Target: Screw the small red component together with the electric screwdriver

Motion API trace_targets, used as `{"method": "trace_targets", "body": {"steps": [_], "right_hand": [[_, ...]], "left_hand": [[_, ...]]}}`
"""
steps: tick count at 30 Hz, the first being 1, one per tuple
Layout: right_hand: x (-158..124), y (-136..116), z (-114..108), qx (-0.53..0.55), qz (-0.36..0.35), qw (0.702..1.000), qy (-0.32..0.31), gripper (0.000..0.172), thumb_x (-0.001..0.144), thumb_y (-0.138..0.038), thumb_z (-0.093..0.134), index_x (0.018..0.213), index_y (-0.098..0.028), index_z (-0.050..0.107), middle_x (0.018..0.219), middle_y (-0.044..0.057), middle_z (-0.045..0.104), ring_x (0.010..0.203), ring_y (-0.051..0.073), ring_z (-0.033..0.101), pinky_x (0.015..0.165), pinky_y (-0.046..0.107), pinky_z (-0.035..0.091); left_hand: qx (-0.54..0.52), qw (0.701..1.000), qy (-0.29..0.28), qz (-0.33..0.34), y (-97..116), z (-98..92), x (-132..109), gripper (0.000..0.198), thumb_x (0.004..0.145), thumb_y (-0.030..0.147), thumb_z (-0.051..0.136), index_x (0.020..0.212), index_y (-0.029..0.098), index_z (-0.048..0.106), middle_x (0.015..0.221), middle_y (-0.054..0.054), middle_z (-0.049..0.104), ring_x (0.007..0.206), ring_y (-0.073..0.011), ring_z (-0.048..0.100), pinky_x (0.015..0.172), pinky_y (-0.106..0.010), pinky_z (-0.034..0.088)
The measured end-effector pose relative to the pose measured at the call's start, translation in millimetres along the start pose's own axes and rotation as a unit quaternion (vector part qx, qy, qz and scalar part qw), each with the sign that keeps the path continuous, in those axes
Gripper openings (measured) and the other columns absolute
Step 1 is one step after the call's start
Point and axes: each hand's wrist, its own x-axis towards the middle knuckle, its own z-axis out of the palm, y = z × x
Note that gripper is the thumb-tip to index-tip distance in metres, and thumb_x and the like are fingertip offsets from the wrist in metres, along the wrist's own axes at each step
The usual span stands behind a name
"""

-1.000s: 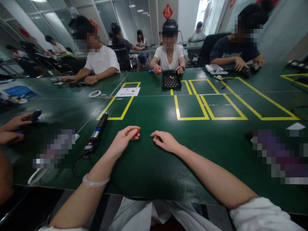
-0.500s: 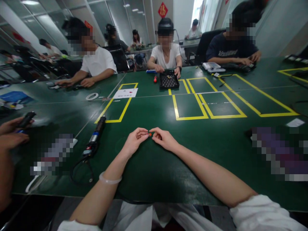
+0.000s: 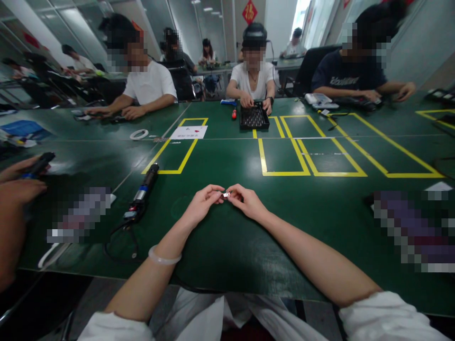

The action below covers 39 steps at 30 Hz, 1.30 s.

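Currently, a small piece [image 3: 226, 194] with white and reddish patches is sitting between the fingertips of the two hands, just right of the left hand [image 3: 205, 203] and just left of the right hand [image 3: 246, 202]. The left hand is pinching it between thumb and fingers; the right hand is curling its fingertips against the other side, and both hands are partly covering it, so its exact shape is not showing. A pale bracelet [image 3: 164, 260] is circling the left wrist.

Beneath both hands, the green tabletop [image 3: 330, 208] is spreading outward. Left of the left hand, a dark cylindrical tool [image 3: 142, 190] with a blue and silver band is lying at a slant, its black cable [image 3: 138, 246] looping toward the body. Farther left, a co-worker's hands [image 3: 21, 192] are holding another dark tool [image 3: 44, 161].

Beyond the left hand, a white card [image 3: 189, 132] is lying across a yellow tape outline; beyond the right hand, more yellow outlines [image 3: 264, 161] are marking the surface. Well beyond both hands, a co-worker [image 3: 253, 80] in white is reaching into a black tray [image 3: 255, 127], and a red-handled item [image 3: 233, 114] is resting just beside it.
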Motion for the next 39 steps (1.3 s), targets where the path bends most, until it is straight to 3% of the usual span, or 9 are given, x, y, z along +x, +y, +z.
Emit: {"method": "trace_targets", "body": {"steps": [5, 11, 15, 22, 32, 36, 39], "right_hand": [[-1, 3, 0, -0.007, -0.011, 1.0, -0.003, 0.018, 0.089, -0.025, 0.056, 0.107, -0.021, 0.058, 0.082, -0.001, 0.064, 0.066, 0.01, 0.056, 0.065, 0.022, 0.044], [-2, 1, 0, 0.037, 0.018, 0.999, -0.02, 0.028, 0.089, -0.032, 0.058, 0.114, -0.02, 0.054, 0.085, 0.0, 0.063, 0.069, 0.011, 0.056, 0.067, 0.023, 0.046], [-1, -2, -1, 0.062, 0.035, 0.997, -0.02, 0.022, 0.09, -0.036, 0.056, 0.103, -0.018, 0.058, 0.084, 0.0, 0.063, 0.069, 0.011, 0.056, 0.065, 0.023, 0.045], [0, 1, 1, 0.033, 0.01, 0.999, -0.011, 0.016, 0.087, -0.026, 0.058, 0.101, -0.019, 0.058, 0.082, -0.001, 0.061, 0.065, 0.01, 0.051, 0.061, 0.022, 0.042], [1, -3, -1, 0.022, 0.01, 1.0, -0.001, 0.013, 0.085, -0.025, 0.06, 0.096, -0.019, 0.057, 0.083, 0.0, 0.062, 0.072, 0.012, 0.058, 0.065, 0.024, 0.046], [2, 0, -2, 0.0, 0.005, 1.0, 0.003, 0.011, 0.084, -0.022, 0.061, 0.094, -0.018, 0.059, 0.086, 0.001, 0.061, 0.074, 0.012, 0.058, 0.065, 0.024, 0.046], [2, 3, -3, -0.018, 0.008, 1.0, 0.006, 0.011, 0.082, -0.02, 0.062, 0.093, -0.018, 0.06, 0.086, 0.001, 0.06, 0.074, 0.012, 0.057, 0.065, 0.024, 0.045]], "left_hand": [[0.006, 1.0, -0.029, -0.005, -1, 3.9, 0, 0.033, 0.083, 0.041, 0.061, 0.1, 0.013, 0.063, 0.091, -0.008, 0.07, 0.084, -0.0176, 0.064, 0.085, -0.035, 0.05], [0.077, 0.995, -0.01, 0.061, -1, 5.0, -1, 0.028, 0.082, 0.036, 0.062, 0.1, 0.015, 0.063, 0.095, -0.007, 0.068, 0.089, -0.0182, 0.064, 0.086, -0.034, 0.049], [0.124, 0.988, -0.003, 0.097, 0, 5.9, -2, 0.023, 0.082, 0.033, 0.063, 0.098, 0.017, 0.063, 0.096, -0.005, 0.067, 0.09, -0.0177, 0.064, 0.088, -0.034, 0.049], [0.112, 0.988, 0.012, 0.108, -7, 5.2, 0, 0.024, 0.081, 0.033, 0.064, 0.099, 0.017, 0.061, 0.099, -0.005, 0.066, 0.092, -0.0173, 0.064, 0.09, -0.034, 0.049], [0.143, 0.982, 0.002, 0.12, -5, 3.2, -2, 0.024, 0.084, 0.037, 0.059, 0.097, 0.017, 0.061, 0.097, -0.006, 0.066, 0.092, -0.0181, 0.063, 0.091, -0.034, 0.049], [0.225, 0.967, -0.014, 0.115, -1, -12.6, -6, 0.036, 0.084, 0.043, 0.058, 0.112, 0.02, 0.059, 0.113, -0.008, 0.063, 0.106, -0.0217, 0.061, 0.097, -0.037, 0.047], [0.335, 0.937, -0.009, 0.1, -3, -43.0, -13, 0.049, 0.086, 0.05, 0.053, 0.126, 0.022, 0.054, 0.13, -0.009, 0.056, 0.121, -0.025, 0.053, 0.106, -0.041, 0.04]]}}
